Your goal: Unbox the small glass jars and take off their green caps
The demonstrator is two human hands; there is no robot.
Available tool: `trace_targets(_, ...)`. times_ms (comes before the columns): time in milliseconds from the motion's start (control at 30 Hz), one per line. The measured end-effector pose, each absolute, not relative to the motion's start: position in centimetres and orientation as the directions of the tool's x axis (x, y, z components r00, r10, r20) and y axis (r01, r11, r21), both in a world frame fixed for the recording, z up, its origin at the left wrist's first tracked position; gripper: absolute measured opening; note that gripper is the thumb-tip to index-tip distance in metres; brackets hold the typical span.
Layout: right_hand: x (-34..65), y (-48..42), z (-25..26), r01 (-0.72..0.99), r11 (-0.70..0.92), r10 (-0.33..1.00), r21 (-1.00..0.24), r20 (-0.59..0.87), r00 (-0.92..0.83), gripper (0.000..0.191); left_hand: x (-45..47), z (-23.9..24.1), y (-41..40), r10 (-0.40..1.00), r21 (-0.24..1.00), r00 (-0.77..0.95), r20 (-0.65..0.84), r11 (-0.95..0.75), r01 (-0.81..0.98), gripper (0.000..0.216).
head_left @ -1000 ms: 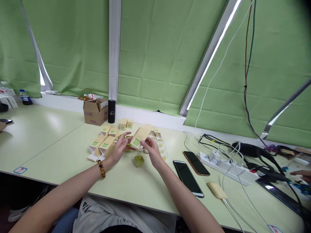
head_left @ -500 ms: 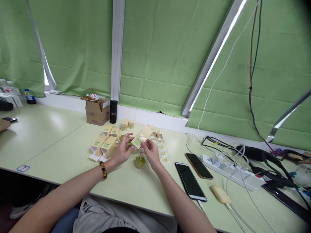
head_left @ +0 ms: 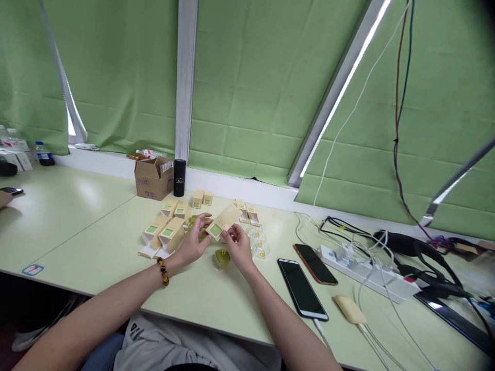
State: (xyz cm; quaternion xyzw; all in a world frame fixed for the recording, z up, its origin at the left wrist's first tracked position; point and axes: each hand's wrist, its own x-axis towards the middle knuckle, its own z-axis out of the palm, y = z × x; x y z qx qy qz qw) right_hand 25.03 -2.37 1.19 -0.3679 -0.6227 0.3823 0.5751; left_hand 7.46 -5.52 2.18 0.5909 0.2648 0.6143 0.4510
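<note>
Between my hands is a flattened beige paper box (head_left: 225, 218) with a green square window, tilted above the table. My left hand (head_left: 197, 238) grips its left edge, thumb along the lower corner. My right hand (head_left: 237, 246) pinches the lower right edge. Just below them a small green-lidded jar (head_left: 221, 258) stands on the table, partly behind my right hand. Green items (head_left: 192, 220) show partly behind my left hand. To the left stand several folded beige boxes (head_left: 172, 233) with green windows, some with open flaps. Clear plastic cups (head_left: 260, 245) with yellow bits lie to the right.
Two smaller beige boxes (head_left: 202, 199) stand farther back, near a black tumbler (head_left: 179, 178) and an open cardboard carton (head_left: 153, 179). On the right lie a white-edged phone (head_left: 302, 288), a second phone (head_left: 315, 264), a power strip (head_left: 367, 273) with tangled cables, and a cream power bank (head_left: 350, 309).
The flat box has tilted slightly, and its printed face shows more plainly. Both hands stay on it with small finger shifts. The whole view has drifted a little.
</note>
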Motion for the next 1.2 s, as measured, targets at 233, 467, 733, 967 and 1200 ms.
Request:
trace_targets(233,25.0,-2.4,1.2,-0.076,0.385,0.919,-0.92,0.39,-0.064,0.049,7.3,2.3,-5.6,0.869,0.868,0.097,0.486,-0.467,-0.167,0.063)
trace_targets(467,25.5,-2.4,1.8,-0.145,0.297,0.952,-0.944,0.305,-0.033,0.053,7.6,2.2,-5.8,0.827,0.832,0.085,0.555,-0.552,-0.06,0.058)
trace_targets(733,25.0,-3.0,2.3,-0.214,0.294,0.953,-0.932,0.304,-0.013,0.057,7.4,2.9,-6.3,0.766,0.698,0.084,0.637,-0.62,0.359,0.038)
trace_targets(967,24.9,-3.0,2.6,-0.209,0.247,0.967,-0.946,0.256,-0.015,0.059,7.3,2.1,-5.9,0.695,0.584,0.108,0.711,-0.669,0.46,0.032)
trace_targets(1200,24.7,-3.3,2.6,-0.186,0.253,0.962,-0.949,0.267,-0.053,0.06,7.4,2.1,-5.9,0.758,0.689,0.053,0.65,-0.617,0.379,0.04)
